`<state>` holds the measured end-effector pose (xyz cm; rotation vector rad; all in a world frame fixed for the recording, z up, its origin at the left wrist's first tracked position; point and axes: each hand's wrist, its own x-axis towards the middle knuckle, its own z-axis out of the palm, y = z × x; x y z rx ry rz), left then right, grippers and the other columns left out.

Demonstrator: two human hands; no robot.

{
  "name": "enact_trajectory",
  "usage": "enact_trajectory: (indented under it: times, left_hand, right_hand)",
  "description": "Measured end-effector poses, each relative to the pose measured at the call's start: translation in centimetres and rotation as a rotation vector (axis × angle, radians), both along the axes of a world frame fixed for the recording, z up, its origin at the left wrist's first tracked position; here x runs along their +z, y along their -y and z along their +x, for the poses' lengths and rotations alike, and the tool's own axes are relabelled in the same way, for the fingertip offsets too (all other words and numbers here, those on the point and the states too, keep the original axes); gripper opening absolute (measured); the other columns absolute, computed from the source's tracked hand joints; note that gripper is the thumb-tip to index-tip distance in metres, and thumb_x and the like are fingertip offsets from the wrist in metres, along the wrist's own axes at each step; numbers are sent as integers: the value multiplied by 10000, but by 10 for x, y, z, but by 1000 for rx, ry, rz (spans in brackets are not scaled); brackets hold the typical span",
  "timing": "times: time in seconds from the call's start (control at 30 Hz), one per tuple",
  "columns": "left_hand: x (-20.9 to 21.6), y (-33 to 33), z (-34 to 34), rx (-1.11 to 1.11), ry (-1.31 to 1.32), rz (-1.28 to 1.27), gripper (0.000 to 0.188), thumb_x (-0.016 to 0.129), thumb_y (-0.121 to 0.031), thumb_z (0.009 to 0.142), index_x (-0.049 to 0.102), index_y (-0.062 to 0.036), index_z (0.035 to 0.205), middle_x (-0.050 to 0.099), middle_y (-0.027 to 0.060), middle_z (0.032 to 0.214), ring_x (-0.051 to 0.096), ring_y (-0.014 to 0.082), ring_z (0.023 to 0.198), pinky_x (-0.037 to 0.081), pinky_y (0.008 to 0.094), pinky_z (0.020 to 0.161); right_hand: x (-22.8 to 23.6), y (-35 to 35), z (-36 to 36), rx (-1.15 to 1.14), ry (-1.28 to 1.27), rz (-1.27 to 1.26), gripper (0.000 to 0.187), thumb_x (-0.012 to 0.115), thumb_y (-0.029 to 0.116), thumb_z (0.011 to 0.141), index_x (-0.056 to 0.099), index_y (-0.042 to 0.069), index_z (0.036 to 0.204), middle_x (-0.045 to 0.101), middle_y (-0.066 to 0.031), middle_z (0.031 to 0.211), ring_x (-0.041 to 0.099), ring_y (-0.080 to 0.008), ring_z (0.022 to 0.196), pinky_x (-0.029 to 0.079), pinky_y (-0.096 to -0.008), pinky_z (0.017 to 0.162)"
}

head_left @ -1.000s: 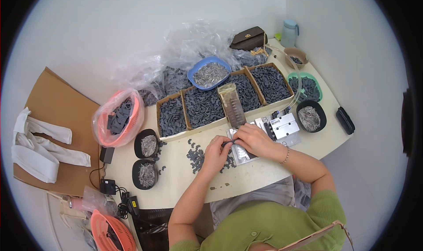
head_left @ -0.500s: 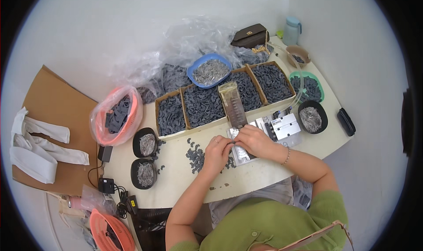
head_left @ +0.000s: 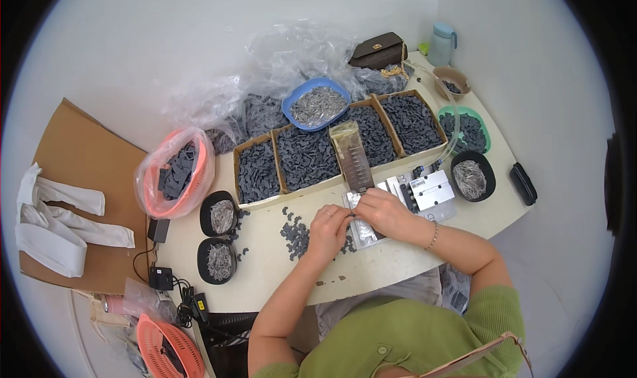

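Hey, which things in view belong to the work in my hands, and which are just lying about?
Likely in use:
small dark piece between left hand and right hand
silver metal fixture
loose grey pieces
divided cardboard tray
black bowl of pins

Likely lying about:
dark chain-strap handbag
light-blue flask
white cloth
black oblong case

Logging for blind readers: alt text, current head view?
A person's left hand and right hand meet at a small dark piece beside a metal fixture. A divided tray of dark pieces lies beyond; black bowls of silvery pins flank the hands.
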<state>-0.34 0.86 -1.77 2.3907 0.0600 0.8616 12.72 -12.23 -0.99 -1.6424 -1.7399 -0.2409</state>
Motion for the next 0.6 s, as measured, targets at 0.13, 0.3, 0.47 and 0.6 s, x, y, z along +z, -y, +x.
enact_trajectory:
  times: [0.13,0.3,0.47,0.6]
  left_hand:
    - [-1,1,0,19,-3,12,133,690,42,723,646,-11,836,615,118,775,595,303,735,480,364,670]
    - [-1,1,1,33,-5,16,115,686,31,736,647,-12,834,624,122,786,600,303,736,484,361,675]
    - [-2,-1,-3,37,-54,-41,109,699,7,753,653,-5,851,633,124,795,615,287,743,495,343,671]
    - [-4,-1,-8,69,-178,-219,108,697,-18,784,646,-7,879,631,118,803,620,260,740,494,325,642]
  right_hand:
    - [0,-1,0,-3,16,-3,72,622,80,728,569,41,756,534,-87,734,534,-260,746,457,-355,669]
    - [1,-1,3,2,14,-33,87,650,87,750,581,42,779,539,-87,740,538,-265,749,462,-359,680]
    - [-1,1,2,3,-100,-26,125,695,95,760,614,45,842,549,-82,766,542,-277,765,465,-368,705]
    - [5,2,3,-17,-168,-91,132,690,95,773,613,44,868,551,-87,821,533,-287,816,456,-377,748]
